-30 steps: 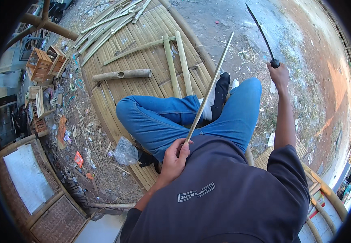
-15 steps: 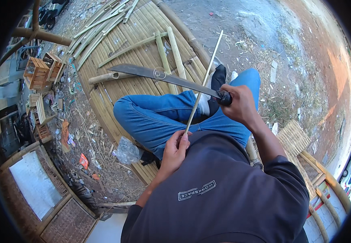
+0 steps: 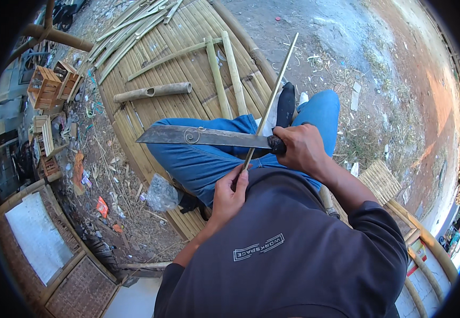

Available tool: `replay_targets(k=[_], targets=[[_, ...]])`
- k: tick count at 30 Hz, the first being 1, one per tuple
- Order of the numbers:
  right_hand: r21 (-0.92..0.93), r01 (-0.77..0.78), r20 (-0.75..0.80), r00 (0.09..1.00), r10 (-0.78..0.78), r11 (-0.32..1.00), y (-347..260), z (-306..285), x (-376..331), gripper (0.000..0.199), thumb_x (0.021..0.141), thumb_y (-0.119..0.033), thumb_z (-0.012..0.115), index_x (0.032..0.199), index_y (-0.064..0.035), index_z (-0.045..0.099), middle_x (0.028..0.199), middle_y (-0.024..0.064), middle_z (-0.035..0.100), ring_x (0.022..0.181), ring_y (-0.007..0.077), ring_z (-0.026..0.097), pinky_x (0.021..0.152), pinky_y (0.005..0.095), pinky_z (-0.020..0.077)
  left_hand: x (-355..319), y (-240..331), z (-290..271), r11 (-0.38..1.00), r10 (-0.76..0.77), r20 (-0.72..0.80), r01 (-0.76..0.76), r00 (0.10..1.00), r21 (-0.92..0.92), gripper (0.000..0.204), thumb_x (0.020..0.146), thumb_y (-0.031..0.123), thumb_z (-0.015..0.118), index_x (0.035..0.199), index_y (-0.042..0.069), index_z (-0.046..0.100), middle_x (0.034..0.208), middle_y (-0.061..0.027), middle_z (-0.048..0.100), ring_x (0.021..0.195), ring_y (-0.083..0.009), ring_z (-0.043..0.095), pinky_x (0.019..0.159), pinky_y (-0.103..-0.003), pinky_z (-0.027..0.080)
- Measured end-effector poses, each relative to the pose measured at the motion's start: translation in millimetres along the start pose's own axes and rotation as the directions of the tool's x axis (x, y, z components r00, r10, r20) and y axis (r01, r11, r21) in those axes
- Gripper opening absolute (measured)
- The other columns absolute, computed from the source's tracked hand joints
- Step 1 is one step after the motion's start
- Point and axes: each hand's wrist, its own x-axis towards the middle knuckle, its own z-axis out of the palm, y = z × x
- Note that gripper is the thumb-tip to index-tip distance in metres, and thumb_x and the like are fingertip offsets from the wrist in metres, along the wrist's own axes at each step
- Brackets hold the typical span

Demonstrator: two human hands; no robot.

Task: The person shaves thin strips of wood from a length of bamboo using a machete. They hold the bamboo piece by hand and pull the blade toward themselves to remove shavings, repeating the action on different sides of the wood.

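My right hand is closed around the dark handle of a machete, whose wide blade points left across my lap. A thin curled shaving clings to the blade. In my left hand, close to my belly, the lower end of a narrow bamboo strip is pinched. The strip slants up and away to the right, past my foot. Near the handle, the blade crosses over the strip; whether its edge touches the strip I cannot tell.
I sit cross-legged on a bamboo-slat platform. On it lie a bamboo tube with a hole, split bamboo pieces and a pile of strips. A clear plastic bag is by my left knee. Wooden crates stand at the left.
The machete has come down along the strip toward my left hand, and its blade has turned to show more of its flat side. My left hand still holds the strip's lower end.
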Motion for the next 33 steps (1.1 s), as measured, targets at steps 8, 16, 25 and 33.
replay_targets(k=[8, 16, 25, 33], targets=[[-0.044, -0.003, -0.01, 1.0, 0.003, 0.999, 2.0, 6.0, -0.9, 0.023, 0.06, -0.014, 0.074, 0.077, -0.0073, 0.061, 0.07, 0.0122, 0.067, 0.068, 0.0348, 0.068, 0.061, 0.0459, 0.0525, -0.2, -0.8, 1.2, 0.99, 0.096, -0.017, -0.094, 0.995, 0.107, 0.035, 0.102, 0.019, 0.055, 0.124, -0.007, 0.063, 0.105, -0.0204, 0.073, 0.097, -0.0175, 0.068, 0.086, -0.03, 0.051], [-0.111, 0.07, -0.086, 0.993, -0.08, 0.991, 14.8, 8.6, 5.0, 0.028, 0.057, -0.015, 0.076, 0.08, -0.0082, 0.06, 0.07, 0.0106, 0.066, 0.065, 0.0338, 0.066, 0.061, 0.0445, 0.0514, -0.5, 1.6, 0.2, 0.984, 0.116, -0.024, -0.112, 0.993, 0.136, 0.037, 0.103, 0.021, 0.055, 0.127, -0.007, 0.062, 0.104, -0.0201, 0.073, 0.09, -0.0155, 0.068, 0.079, -0.029, 0.051], [-0.17, 0.075, -0.18, 0.978, -0.106, 0.983, 26.7, 4.0, 9.2, 0.033, 0.057, -0.02, 0.08, 0.081, -0.0097, 0.06, 0.067, 0.0073, 0.061, 0.063, 0.032, 0.063, 0.06, 0.0436, 0.0479, -4.1, 4.7, -0.8, 0.98, 0.154, -0.048, -0.146, 0.987, 0.135, 0.035, 0.102, 0.02, 0.057, 0.126, -0.006, 0.063, 0.099, -0.0186, 0.074, 0.076, -0.0111, 0.064, 0.069, -0.027, 0.051], [-0.203, 0.097, -0.236, 0.961, -0.144, 0.974, 34.5, -2.1, 12.0, 0.032, 0.06, -0.021, 0.08, 0.083, -0.0113, 0.061, 0.067, 0.0067, 0.06, 0.061, 0.0311, 0.061, 0.058, 0.0426, 0.0464, -6.4, 6.6, -1.1, 0.978, 0.141, -0.05, -0.131, 0.989, 0.165, 0.035, 0.102, 0.019, 0.058, 0.125, -0.005, 0.064, 0.1, -0.0203, 0.074, 0.088, -0.02, 0.072, 0.075, -0.03, 0.053]])
